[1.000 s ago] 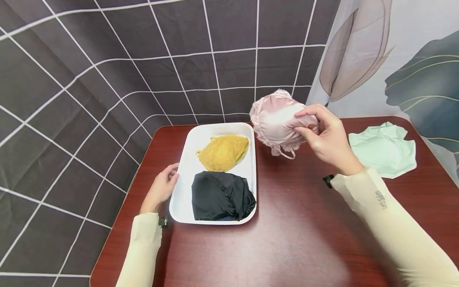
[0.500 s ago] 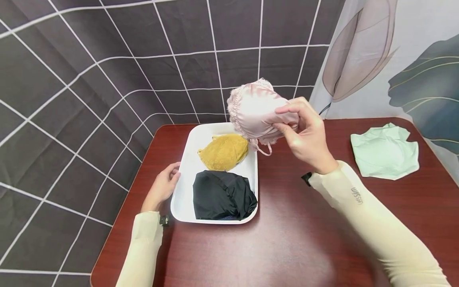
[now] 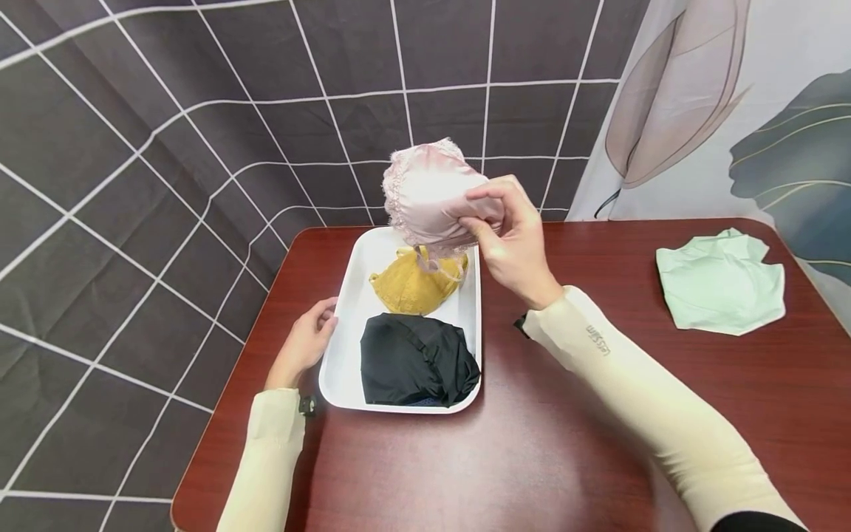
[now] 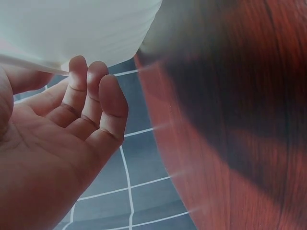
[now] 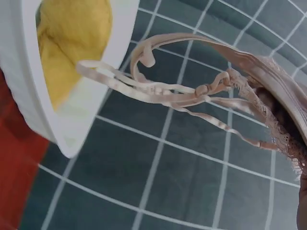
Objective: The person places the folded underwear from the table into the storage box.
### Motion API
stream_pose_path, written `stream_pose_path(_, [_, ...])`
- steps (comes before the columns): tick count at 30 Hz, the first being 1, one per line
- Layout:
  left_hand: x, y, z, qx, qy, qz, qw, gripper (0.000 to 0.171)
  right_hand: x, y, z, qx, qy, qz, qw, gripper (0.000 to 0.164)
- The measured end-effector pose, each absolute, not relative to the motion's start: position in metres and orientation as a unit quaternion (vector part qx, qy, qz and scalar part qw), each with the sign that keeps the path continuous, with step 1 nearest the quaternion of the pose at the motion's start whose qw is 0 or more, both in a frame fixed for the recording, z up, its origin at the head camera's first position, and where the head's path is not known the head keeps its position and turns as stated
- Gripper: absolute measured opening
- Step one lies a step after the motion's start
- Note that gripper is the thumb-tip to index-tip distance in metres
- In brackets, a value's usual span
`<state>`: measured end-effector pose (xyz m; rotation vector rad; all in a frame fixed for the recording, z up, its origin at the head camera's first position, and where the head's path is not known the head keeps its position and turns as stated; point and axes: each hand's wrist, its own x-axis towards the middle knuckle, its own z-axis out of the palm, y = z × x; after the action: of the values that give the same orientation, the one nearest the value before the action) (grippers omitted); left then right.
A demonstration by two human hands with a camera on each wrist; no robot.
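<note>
My right hand (image 3: pixel 518 244) pinches a folded pink satin bra (image 3: pixel 432 193) with lace edging between thumb and fingers. The bra hangs above the far end of a white tray (image 3: pixel 340 369); its thin straps (image 5: pixel 158 91) dangle in the right wrist view. Inside the tray, a yellow lace bra (image 3: pixel 415 288) lies at the far end, partly hidden by the pink straps. A folded black garment (image 3: pixel 412 362) fills the near end. At the tray's left rim, my left hand (image 3: pixel 306 341) rests with loosely bent fingers; the fingertips (image 4: pixel 114 91) touch its outer side in the left wrist view.
A pale green folded garment (image 3: pixel 721 281) lies on the right side of the reddish-brown wooden table (image 3: pixel 545 443). A dark curtain (image 3: pixel 359 111) with white grid lines stands behind and to the left. A leaf-patterned light curtain (image 3: pixel 671 125) hangs at the back right.
My right hand has carried the pink bra leftward, from right of the tray to above its far end. My left hand stays at the tray's left rim.
</note>
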<state>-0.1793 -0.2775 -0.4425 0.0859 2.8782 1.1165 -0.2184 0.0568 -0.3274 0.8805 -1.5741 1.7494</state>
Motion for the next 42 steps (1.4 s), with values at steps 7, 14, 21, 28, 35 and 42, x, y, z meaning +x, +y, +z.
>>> stream_pose_path(7, [-0.179, -0.276, -0.441, 0.017, 0.930, 0.364, 0.035, 0.040, -0.222, 0.035, -0.347, 0.290, -0.659, 0.637, 0.275, 0.029])
stream_pose_path(14, [-0.179, -0.277, -0.443, 0.015, 0.931, 0.364, 0.034, 0.040, -0.250, 0.024, -0.399, 0.272, -0.730, 0.585, 0.226, 0.034])
stream_pose_path(21, [-0.178, -0.278, -0.444, 0.014, 0.931, 0.363, 0.034, 0.041, -0.263, 0.020, -0.411, 0.324, -0.779, 0.522, 0.125, 0.032])
stream_pose_path(28, [-0.178, -0.278, -0.443, 0.022, 0.933, 0.359, 0.027, 0.040, -0.275, 0.016, -0.413, 0.272, -0.843, 0.461, 0.053, 0.034])
stream_pose_path(35, [-0.177, -0.278, -0.441, 0.022, 0.932, 0.360, 0.027, 0.040, -0.275, 0.015, -0.412, 0.179, -0.896, 0.404, -0.040, 0.039])
stream_pose_path(42, [-0.179, -0.279, -0.444, 0.018, 0.932, 0.361, 0.025, 0.040, -0.272, 0.018, -0.418, 0.170, -0.914, 0.364, -0.050, 0.043])
